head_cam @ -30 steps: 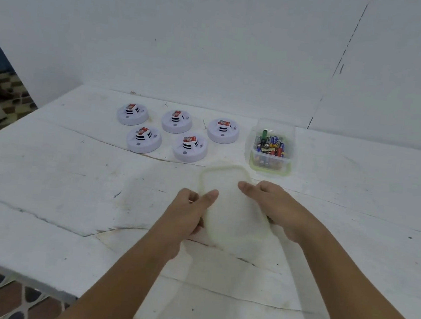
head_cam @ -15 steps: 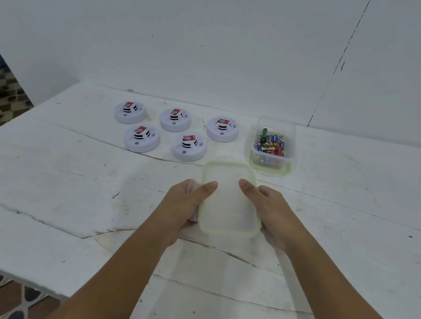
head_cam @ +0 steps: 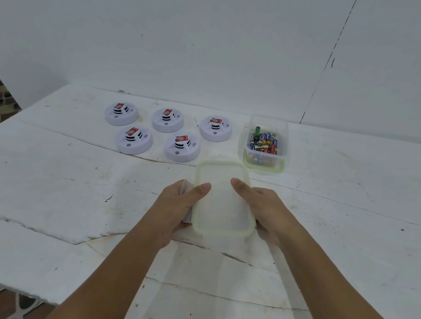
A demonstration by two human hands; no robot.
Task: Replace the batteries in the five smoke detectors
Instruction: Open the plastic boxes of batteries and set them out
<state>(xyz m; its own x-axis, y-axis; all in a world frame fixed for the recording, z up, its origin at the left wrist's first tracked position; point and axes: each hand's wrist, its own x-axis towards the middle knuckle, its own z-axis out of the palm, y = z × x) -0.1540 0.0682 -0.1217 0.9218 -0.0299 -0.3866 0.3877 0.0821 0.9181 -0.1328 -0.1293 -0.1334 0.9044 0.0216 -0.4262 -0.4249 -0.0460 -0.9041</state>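
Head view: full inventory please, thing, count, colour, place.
smoke detectors: 5, white with red labels, far left of table, three behind, two in front
battery tub: 1, clear with green rim, open, right of the detectors
batteries: many, mixed colours, inside the tub
lid: 1, translucent white with green rim, held over table centre
table: 1, white, cracked
wall: white, behind the table
left hand: grips the lid's left edge
right hand: grips the lid's right edge
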